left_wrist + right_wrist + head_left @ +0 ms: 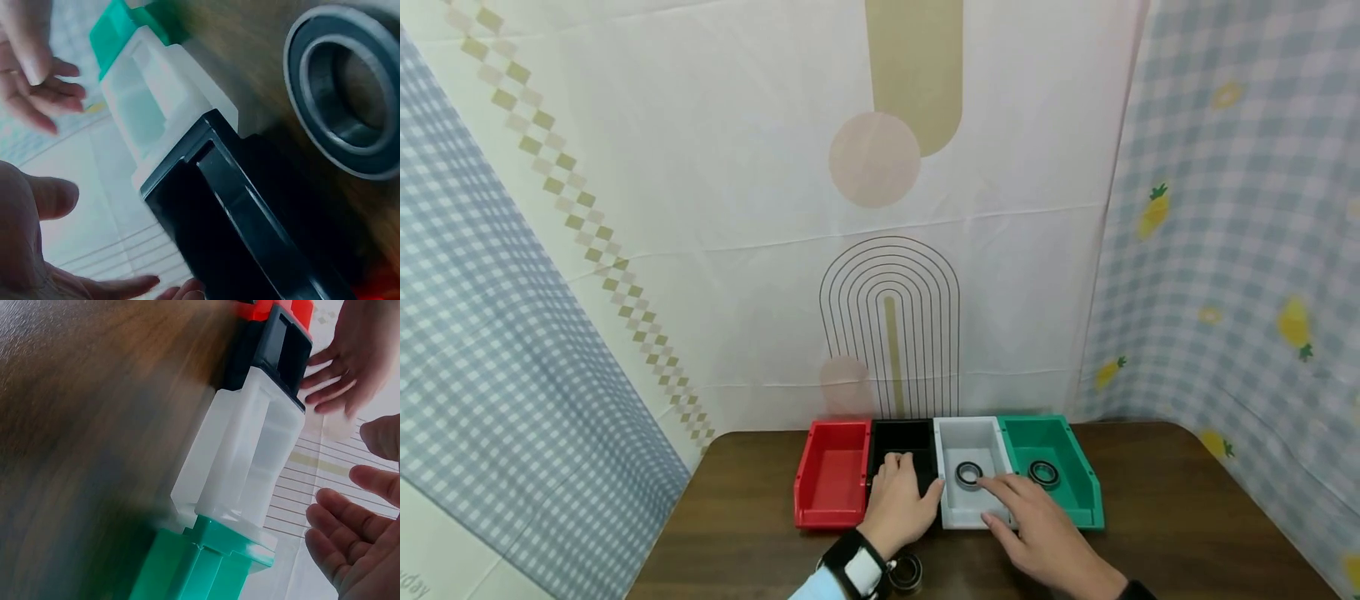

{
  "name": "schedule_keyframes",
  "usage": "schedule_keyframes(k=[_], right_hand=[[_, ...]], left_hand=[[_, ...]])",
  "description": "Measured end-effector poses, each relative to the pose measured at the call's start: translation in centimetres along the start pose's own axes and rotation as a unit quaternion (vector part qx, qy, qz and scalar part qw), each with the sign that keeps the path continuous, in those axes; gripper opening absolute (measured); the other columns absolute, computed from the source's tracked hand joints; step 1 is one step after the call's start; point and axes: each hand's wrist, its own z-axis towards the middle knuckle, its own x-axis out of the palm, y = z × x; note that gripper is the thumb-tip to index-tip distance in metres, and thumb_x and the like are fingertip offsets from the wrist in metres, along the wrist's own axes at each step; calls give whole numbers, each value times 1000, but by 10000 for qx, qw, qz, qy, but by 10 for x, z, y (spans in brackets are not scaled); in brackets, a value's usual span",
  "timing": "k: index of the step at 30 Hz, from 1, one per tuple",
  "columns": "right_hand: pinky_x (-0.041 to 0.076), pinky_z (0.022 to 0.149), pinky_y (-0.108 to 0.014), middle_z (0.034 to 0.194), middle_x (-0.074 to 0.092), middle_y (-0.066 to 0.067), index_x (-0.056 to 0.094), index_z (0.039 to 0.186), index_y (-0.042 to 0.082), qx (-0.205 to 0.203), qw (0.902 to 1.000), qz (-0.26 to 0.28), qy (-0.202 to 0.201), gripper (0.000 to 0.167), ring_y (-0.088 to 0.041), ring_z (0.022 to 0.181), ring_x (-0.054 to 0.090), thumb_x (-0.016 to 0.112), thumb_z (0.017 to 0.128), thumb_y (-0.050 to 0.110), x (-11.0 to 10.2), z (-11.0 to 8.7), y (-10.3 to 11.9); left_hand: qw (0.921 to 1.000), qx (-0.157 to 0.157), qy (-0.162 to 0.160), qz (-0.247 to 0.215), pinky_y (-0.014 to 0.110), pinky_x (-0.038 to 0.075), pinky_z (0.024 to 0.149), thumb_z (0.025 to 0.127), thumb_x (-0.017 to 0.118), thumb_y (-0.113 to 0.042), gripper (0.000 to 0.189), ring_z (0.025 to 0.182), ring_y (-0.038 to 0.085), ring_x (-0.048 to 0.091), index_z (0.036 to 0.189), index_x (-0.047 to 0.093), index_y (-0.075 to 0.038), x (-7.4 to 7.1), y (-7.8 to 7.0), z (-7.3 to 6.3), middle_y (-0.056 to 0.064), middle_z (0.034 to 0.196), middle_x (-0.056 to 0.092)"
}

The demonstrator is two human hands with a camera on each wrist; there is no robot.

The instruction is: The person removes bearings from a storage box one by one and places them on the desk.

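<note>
My left hand (898, 508) is over the black bin (919, 440), fingers reaching above its inside and thumb spread to the right. No held object shows between its fingers in the left wrist view. My right hand (1041, 529) hovers over the front of the white bin (967, 432) and green bin (1030, 435), fingers loosely extended, holding nothing visible. Its index fingertip overlaps a ring-shaped bearing (959, 475) in the white bin. Another bearing (1043, 463) lies in the green bin. A third bearing (299, 87) lies on the table, below my left wrist in the head view.
At the left end of the row of bins sits a red bin (837, 471). All the bins stand side by side on the brown wooden table (737, 500), near its back edge. Behind hangs a patterned cloth (760, 292), with checked cloths at both sides.
</note>
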Motion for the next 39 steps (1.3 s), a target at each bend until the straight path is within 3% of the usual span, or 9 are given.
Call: schedule_keyframes(k=[7,13,15,17,21,24,27,29,39], right_hand=[[60,88,-35,120,70,16,69,138,25,-45,9999,148,-4,41,-6,108,68,78,98,26,2,-3,-1],[60,93,-38,121,72,10,70,137,20,98,9997,-58,-201,44,-9,111,68,81,95,24,-3,-2,-3],[60,93,-37,121,73,9,71,137,19,149,9996,-65,-225,43,-9,111,68,81,95,24,-5,-2,-4],[60,92,-38,122,73,9,70,138,19,173,9996,-15,-205,43,-9,111,69,80,96,25,-7,-3,-5],[60,90,-37,124,71,12,68,140,21,149,9998,128,-33,41,-8,111,68,75,101,30,-7,-5,-5],[59,87,-34,123,69,15,66,142,23,108,9997,213,97,40,-6,108,67,70,104,35,-6,-5,-5],[57,85,-32,122,68,16,65,143,24,85,9996,215,138,40,-3,105,65,69,105,36,-7,-5,-5],[57,85,-32,121,67,16,66,143,24,80,9997,195,132,40,-4,105,64,70,105,35,-7,-4,-5],[60,92,-37,127,69,15,67,141,25,44,9989,374,290,39,-8,113,68,70,104,36,2,-7,-3]], left_hand=[[9996,196,125,176,58,51,109,104,62,-48,85,132,49,56,150,43,21,24,-14,35,37,145,52],[9982,198,-530,216,51,55,88,103,65,-35,63,104,39,61,133,55,19,48,-19,56,29,117,61],[9980,117,-561,269,51,56,84,103,65,-29,56,99,39,60,131,56,19,53,-20,61,29,113,61],[9987,-3,-415,312,53,57,84,104,64,-24,55,99,42,61,133,54,21,58,-19,66,32,115,61],[9979,-361,214,502,54,57,83,107,60,-22,57,95,44,66,142,44,19,65,-14,75,34,113,63],[9934,-582,556,816,47,56,68,106,59,-24,57,74,37,68,144,41,15,69,-9,79,25,92,70],[9900,-583,562,1155,40,47,53,103,60,-26,57,53,28,59,142,43,13,70,-8,82,13,65,65],[9883,-529,539,1322,38,43,49,101,60,-26,59,47,25,55,143,43,13,68,-8,82,9,57,61],[9880,-581,391,1375,42,48,53,96,65,-25,60,52,26,56,139,46,10,66,-9,78,13,66,64]])
